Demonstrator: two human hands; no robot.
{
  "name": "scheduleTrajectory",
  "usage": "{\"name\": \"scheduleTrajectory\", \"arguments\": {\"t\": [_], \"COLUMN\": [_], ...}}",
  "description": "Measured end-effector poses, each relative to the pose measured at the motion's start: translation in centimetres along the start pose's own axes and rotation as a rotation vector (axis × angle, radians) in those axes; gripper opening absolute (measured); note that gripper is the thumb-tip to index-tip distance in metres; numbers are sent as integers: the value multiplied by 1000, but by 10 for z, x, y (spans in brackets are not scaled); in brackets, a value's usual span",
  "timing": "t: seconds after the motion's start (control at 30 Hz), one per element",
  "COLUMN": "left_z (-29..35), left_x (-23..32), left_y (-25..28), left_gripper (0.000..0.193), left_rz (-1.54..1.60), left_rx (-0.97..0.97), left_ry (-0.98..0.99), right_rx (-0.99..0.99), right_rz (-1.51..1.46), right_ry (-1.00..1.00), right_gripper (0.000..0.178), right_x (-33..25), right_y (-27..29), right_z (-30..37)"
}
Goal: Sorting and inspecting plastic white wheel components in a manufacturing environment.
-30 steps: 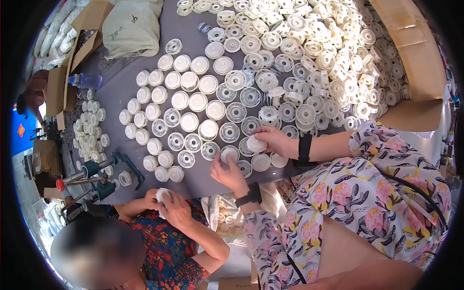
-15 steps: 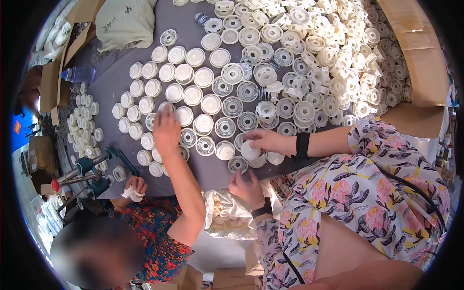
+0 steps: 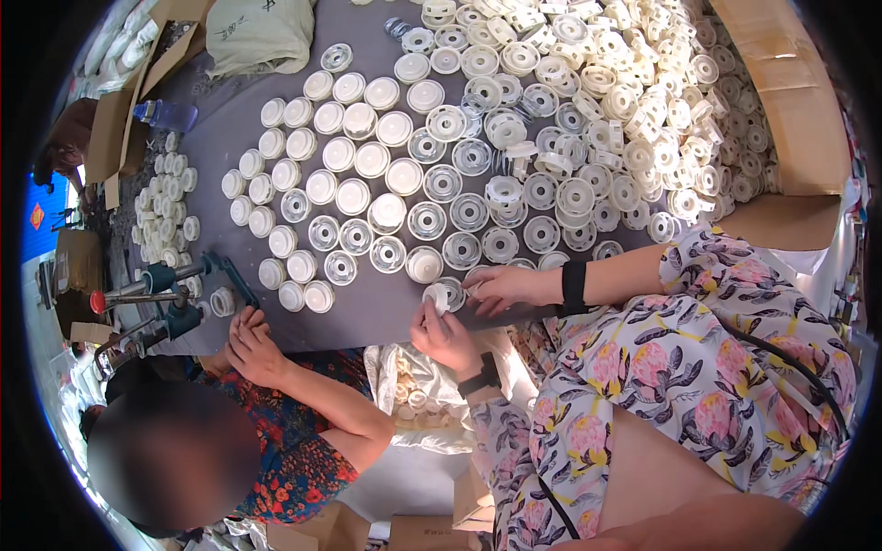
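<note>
My left hand (image 3: 446, 335) is raised at the table's near edge, thumb and fingers pinching a small white plastic cap (image 3: 435, 296). Close beside it, my right hand (image 3: 510, 288) reaches in from the right, palm down. Its fingers curl over the edge of the disc group, around something whitish that they partly hide. A round disc with a clear, shiny centre (image 3: 450, 292) lies between my hands. Beyond them stand rows of similar clear-centred discs (image 3: 426, 220) and white-topped round pieces (image 3: 387, 213).
A large heap of white plastic rings (image 3: 634, 110) leans against a cardboard box (image 3: 781, 101). On the left, a co-worker's hands (image 3: 253, 347) meet near a green clamp-like tool (image 3: 179, 296). A bottle (image 3: 165, 115) lies behind small white parts (image 3: 165, 202). An open sack (image 3: 413, 395) hangs below the table edge.
My left hand has risen leftward and now pinches a white cap; my right hand no longer visibly holds its cap. The co-worker's reaching arm has drawn back from the discs. The view has shifted slightly.
</note>
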State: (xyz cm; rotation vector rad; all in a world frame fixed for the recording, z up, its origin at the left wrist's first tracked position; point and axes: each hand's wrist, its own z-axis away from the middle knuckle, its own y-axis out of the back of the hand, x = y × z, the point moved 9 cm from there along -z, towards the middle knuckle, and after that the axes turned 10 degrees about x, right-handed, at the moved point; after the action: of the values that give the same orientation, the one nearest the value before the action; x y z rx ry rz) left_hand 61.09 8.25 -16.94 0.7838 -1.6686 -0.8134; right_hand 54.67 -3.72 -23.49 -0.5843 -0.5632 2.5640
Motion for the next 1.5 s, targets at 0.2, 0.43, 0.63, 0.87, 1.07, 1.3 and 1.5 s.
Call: {"name": "scheduleTrajectory", "arguments": {"t": [0.2, 0.43, 0.63, 0.87, 1.07, 1.3, 1.5], "left_z": [24, 61, 73, 40, -15, -132, -205], "left_x": [13, 0, -12, -96, -116, -76, -29], "left_y": [-13, -39, -32, 57, 51, 11, -6], "left_gripper": [46, 71, 70, 49, 53, 58, 62], "left_rz": [-265, -395, -351, -61, -177, -307, -459], "left_rx": [-102, -428, -524, 163, 77, -34, -85], "left_ry": [-220, -129, -118, 90, -196, -580, -835], "right_rx": [-31, 20, 3, 74, 164, 150, 144], "right_rz": [-55, 19, 94, 161, 158, 83, 202], "right_ry": [-9, 29, 42, 106, 104, 92, 64], "right_gripper": [50, 43, 43, 33, 30, 24, 23], "right_x": [4, 5, 19, 16, 14, 14, 15], "right_y": [1, 4, 2, 10, 30, 21, 6], "right_z": [1, 5, -2, -1, -5, 0, 4]}}
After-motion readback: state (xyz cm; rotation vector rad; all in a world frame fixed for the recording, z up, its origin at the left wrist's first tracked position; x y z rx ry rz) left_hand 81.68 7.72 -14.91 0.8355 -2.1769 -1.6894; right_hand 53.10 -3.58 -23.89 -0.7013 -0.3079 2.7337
